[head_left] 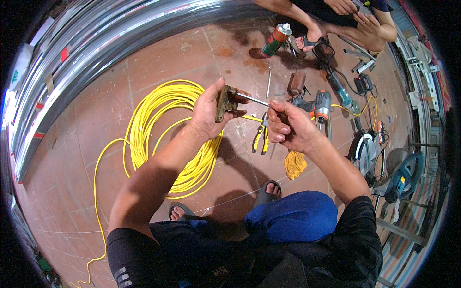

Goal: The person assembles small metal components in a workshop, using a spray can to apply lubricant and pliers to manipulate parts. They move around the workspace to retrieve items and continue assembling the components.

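Observation:
My left hand (205, 111) is closed around a small, grimy, brownish metal part (222, 103) with a flat plate on one side. I hold it up above the floor, in front of me. Between the fingers of my right hand (294, 127) is a thin metal rod (253, 100), its far end reaching into or against the metal part. The rod's other end is hidden in my fingers, so I cannot tell whether it has a handle. Just beyond my right hand lie pliers (260, 138) with yellow-and-black handles and a grey-and-orange cordless drill (322, 106).
A coiled yellow cable (140, 120) covers the floor at left. An orange cloth (294, 165) lies near my right forearm. A spray can (277, 41) stands ahead. Another person (331, 29) is at the upper right, near an angle grinder (340, 90). Long metal profiles (115, 43) line the left.

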### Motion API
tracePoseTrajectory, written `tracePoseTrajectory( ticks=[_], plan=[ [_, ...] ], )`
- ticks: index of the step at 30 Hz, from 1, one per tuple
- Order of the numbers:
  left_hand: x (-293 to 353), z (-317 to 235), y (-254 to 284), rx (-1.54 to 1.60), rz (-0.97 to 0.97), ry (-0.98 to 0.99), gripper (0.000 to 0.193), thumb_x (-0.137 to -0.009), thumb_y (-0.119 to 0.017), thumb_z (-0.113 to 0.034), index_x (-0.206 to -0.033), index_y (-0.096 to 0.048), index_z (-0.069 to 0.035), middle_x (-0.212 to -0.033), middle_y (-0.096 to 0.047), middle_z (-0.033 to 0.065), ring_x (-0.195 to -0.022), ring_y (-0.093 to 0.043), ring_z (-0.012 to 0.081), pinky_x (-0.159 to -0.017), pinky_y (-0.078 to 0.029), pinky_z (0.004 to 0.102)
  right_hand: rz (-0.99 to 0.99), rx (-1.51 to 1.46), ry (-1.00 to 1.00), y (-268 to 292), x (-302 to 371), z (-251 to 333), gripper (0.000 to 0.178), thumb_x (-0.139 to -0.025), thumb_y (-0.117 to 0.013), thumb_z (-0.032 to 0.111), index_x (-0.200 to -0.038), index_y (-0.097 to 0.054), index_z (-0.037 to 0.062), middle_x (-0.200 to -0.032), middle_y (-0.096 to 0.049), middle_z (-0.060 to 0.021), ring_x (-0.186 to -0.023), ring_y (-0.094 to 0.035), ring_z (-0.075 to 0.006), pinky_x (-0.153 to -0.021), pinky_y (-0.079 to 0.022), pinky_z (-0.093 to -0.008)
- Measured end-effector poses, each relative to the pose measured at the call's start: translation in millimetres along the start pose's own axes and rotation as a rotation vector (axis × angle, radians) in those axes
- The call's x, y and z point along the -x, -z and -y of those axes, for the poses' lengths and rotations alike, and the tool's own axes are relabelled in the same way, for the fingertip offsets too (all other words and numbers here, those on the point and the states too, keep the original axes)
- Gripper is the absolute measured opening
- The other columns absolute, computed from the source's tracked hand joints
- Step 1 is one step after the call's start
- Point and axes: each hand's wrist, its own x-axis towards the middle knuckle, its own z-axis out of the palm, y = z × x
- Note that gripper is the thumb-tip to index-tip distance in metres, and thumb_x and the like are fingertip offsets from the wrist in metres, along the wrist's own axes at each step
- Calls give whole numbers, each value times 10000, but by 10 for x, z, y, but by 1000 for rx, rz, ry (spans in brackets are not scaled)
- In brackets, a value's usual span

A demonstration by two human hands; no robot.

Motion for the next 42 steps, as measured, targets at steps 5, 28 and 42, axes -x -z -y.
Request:
tracePoseTrajectory(
  ticks=[5,28,42],
  plan=[
    [11,14,-52,-250,-48,-114,546,-1015,-336,-450,-1049,-655,-9,-1010,-692,140,-903,-614,231,-782,-495,360,49,-85,-20,62,24,-19,341,-1006,-486,307,-768,-533,67,-494,-358,29,-424,-357,-92,-445,-361,-279],
    [42,72,-172,-412,-213,29,195,-900,-669,-223,-959,-620,-43,-884,-670,80,-776,-629,169,-689,-544,298,23,720,294,270,90,-132,402,-1027,-469,368,-808,-588,53,-585,-470,17,-513,-443,-63,-496,-371,-246],
    [-14,259,-142,-276,-250,13,175,-868,-696,-190,-921,-604,-52,-823,-648,57,-686,-588,148,-609,-510,300,117,-272,-226,349,176,-144,659,-909,-369,738,-840,-563,112,-522,-326,62,-425,-323,-79,-412,-250,-236]
  ],
)
